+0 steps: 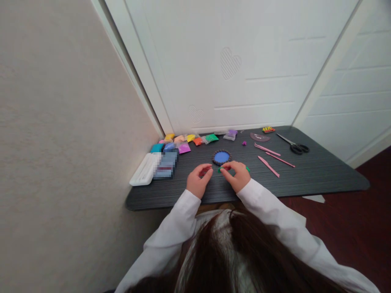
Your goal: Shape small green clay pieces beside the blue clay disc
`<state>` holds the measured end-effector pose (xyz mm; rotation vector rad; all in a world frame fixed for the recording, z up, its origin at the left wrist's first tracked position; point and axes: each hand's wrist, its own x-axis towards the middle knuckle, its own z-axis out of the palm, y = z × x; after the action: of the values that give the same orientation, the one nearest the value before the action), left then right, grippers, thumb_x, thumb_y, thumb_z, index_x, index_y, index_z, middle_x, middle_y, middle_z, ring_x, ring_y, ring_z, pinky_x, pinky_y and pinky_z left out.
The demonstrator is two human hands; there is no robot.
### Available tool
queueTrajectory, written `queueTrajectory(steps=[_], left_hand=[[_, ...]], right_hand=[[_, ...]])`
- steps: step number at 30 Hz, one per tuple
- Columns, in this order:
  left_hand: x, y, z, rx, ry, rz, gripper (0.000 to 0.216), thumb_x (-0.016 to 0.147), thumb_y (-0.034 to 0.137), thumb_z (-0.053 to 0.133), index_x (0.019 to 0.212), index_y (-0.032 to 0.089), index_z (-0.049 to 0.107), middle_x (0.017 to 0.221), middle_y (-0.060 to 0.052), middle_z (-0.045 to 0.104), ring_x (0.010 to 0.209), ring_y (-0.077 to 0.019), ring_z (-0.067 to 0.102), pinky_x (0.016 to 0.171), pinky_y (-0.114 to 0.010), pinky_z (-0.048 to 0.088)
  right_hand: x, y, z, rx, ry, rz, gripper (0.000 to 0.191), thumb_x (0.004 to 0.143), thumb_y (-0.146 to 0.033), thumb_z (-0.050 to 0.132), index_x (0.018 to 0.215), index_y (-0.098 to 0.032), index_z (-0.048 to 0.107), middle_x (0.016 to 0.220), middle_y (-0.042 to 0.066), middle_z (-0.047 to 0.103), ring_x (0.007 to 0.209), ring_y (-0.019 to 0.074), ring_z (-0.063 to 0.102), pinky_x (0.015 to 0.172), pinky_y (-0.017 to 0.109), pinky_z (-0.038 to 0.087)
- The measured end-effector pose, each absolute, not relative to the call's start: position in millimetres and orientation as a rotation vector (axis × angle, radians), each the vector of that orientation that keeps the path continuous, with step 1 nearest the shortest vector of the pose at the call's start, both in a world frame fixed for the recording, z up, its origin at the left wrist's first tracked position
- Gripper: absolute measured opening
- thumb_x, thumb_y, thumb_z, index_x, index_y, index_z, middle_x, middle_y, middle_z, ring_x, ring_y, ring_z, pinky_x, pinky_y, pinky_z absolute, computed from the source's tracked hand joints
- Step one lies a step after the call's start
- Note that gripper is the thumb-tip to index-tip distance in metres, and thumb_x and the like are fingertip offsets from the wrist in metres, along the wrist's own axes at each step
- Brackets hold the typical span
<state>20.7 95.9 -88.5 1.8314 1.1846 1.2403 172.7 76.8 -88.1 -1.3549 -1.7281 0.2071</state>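
Note:
My left hand (199,179) and my right hand (236,174) rest on a dark table (305,179), both curled in a pinch. A small green piece of clay (219,170) shows between the fingertips, and more green (247,169) peeks out beside my right hand. A hint of red (204,171) sits in my left fingers. Just beyond the hands lies a round blue clay disc with a dark braided rim (221,157).
Small bags of coloured clay (195,140) line the back left. A white tray (143,171) sits at the left edge. Pink modelling tools (269,154), scissors (295,145), a mauve clay piece (259,137) and a tiny purple bit (244,143) lie to the right. A white door stands behind.

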Motion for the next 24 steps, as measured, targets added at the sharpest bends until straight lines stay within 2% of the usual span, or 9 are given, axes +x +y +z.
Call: queueTrajectory(steps=[3, 7, 14, 18, 24], left_hand=[[30.1, 85.9, -89.7, 1.625, 0.991, 1.218, 0.030, 0.067, 0.028, 0.050, 0.094, 0.015, 0.052, 0.087, -0.007, 0.058, 0.080, -0.0146, 0.055, 0.075, -0.031, 0.042], [34.8, 81.9, -92.1, 1.529, 0.936, 1.237, 0.032, 0.063, 0.027, 0.053, 0.093, 0.015, 0.051, 0.085, -0.006, 0.059, 0.080, -0.0143, 0.055, 0.077, -0.031, 0.042], [31.7, 82.3, -94.4, 1.551, 0.984, 1.278, 0.028, 0.063, 0.029, 0.053, 0.088, 0.016, 0.055, 0.086, -0.006, 0.060, 0.078, -0.0143, 0.055, 0.075, -0.031, 0.042], [30.3, 82.1, -94.6, 1.596, 1.001, 1.284, 0.024, 0.064, 0.030, 0.052, 0.083, 0.016, 0.058, 0.082, -0.004, 0.061, 0.076, -0.0139, 0.055, 0.075, -0.030, 0.042], [28.0, 82.8, -97.3, 1.622, 1.003, 1.269, 0.022, 0.065, 0.028, 0.052, 0.082, 0.016, 0.058, 0.079, -0.003, 0.061, 0.073, -0.0126, 0.054, 0.072, -0.027, 0.042]], right_hand=[[169.3, 76.8, -88.9, -1.309, -1.550, 0.321, 0.019, 0.071, -0.035, 0.045, 0.080, -0.021, 0.054, 0.070, 0.000, 0.058, 0.067, 0.0128, 0.052, 0.071, 0.030, 0.036], [167.8, 74.2, -89.7, -1.247, -1.462, 0.400, 0.019, 0.070, -0.035, 0.046, 0.079, -0.021, 0.055, 0.072, 0.000, 0.059, 0.068, 0.0125, 0.053, 0.067, 0.027, 0.040], [165.4, 70.4, -91.4, -1.223, -1.515, 0.457, 0.018, 0.069, -0.033, 0.046, 0.079, -0.020, 0.054, 0.070, 0.000, 0.060, 0.066, 0.0121, 0.055, 0.067, 0.027, 0.042], [165.4, 68.9, -91.8, -1.244, -1.578, 0.416, 0.017, 0.070, -0.033, 0.046, 0.079, -0.020, 0.053, 0.070, 0.000, 0.059, 0.066, 0.0123, 0.054, 0.071, 0.028, 0.040], [165.9, 67.8, -90.8, -1.225, -1.663, 0.354, 0.016, 0.070, -0.030, 0.046, 0.080, -0.019, 0.052, 0.068, -0.001, 0.057, 0.065, 0.0109, 0.053, 0.068, 0.025, 0.039]])
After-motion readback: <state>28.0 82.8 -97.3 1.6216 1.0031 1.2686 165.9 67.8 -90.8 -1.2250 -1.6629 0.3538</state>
